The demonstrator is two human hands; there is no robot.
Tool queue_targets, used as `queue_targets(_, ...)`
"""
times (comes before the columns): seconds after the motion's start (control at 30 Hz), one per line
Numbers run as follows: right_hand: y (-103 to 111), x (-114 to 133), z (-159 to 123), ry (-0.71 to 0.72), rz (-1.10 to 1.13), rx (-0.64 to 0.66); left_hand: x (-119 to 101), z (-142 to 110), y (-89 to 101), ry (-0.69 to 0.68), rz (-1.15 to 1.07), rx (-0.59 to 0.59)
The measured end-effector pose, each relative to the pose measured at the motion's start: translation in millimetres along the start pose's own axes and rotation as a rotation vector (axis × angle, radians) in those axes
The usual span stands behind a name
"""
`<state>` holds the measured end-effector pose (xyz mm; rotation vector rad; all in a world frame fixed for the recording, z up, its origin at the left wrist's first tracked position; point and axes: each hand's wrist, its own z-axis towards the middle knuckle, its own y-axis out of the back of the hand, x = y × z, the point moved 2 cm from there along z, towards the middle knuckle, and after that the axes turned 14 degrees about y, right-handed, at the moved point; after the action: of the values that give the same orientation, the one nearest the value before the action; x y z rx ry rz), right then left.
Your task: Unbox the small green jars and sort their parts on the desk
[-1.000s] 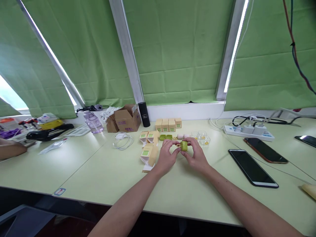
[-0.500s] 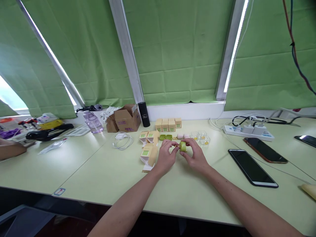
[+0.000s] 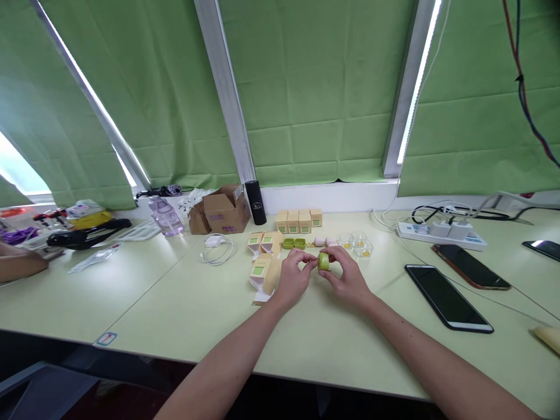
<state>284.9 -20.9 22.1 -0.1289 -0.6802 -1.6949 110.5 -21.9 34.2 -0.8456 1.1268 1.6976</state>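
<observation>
My right hand [image 3: 349,276] pinches a small glossy green case [image 3: 324,261] with rounded edges between thumb and fingers, just above the table. Fingertips of my left hand [image 3: 297,274] are pressed together at the case's left side; what they hold there is too small to make out. Just beyond the hands lie an open green case [image 3: 294,244] with two hollows, a pink piece [image 3: 324,241] and clear plastic cups [image 3: 355,243] with yellow spots inside. Open small cardboard boxes [image 3: 264,268] with green labels stand left of my left hand.
Several closed small boxes [image 3: 298,220] stand in a row near the wall, beside a black cylinder [image 3: 255,202] and a large carton [image 3: 226,211]. Phones [image 3: 448,297] and a power strip [image 3: 441,234] lie right. Another person's arm [image 3: 21,263] rests far left, near a bottle [image 3: 165,216].
The green case has turned slightly between my fingers and looks more compact. A thin brownish strand seen at my left fingertips is now mostly hidden. Both hands stay in nearly the same place.
</observation>
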Motion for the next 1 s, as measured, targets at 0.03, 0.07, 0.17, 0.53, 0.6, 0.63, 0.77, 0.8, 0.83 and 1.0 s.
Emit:
queue_targets(0.03,-0.1,-0.1,0.0,-0.001,0.002,0.003,0.2,0.0,0.0,0.005,-0.001,0.0)
queue_targets(0.07,-0.1,-0.3,0.0,-0.003,0.003,0.006,0.2,0.0,0.0,0.009,-0.002,0.002)
queue_targets(0.17,-0.2,-0.9,-0.3,-0.009,0.012,0.013,0.4,0.1,0.0,0.016,-0.007,0.011)
queue_targets(0.53,-3.3,-2.6,-1.9,-0.073,0.135,-0.017,-1.8,0.3,0.4,-0.006,-0.028,-0.008)
queue_targets(0.6,-3.1,-1.6,-0.7,-0.096,0.179,-0.043,-4.3,-0.4,0.3,-0.017,-0.022,-0.021)
queue_targets(0.63,-2.9,-1.2,0.0,-0.107,0.2,-0.057,-5.3,-0.7,0.2,-0.018,-0.016,-0.022)
queue_targets(0.77,-2.1,-1.9,1.8,-0.146,0.236,-0.081,-6.5,-1.2,-0.2,-0.014,0.024,0.005)
queue_targets(0.8,-1.9,-2.5,1.9,-0.143,0.221,-0.082,-6.4,-1.2,-0.1,-0.02,0.037,0.014)
queue_targets(0.83,-1.6,-3.0,1.9,-0.134,0.193,-0.084,-6.1,-1.2,0.0,-0.027,0.049,0.021)
queue_targets(1.0,-0.2,-3.7,0.8,-0.071,0.019,-0.099,-5.0,-1.3,1.0,-0.042,0.08,0.037)
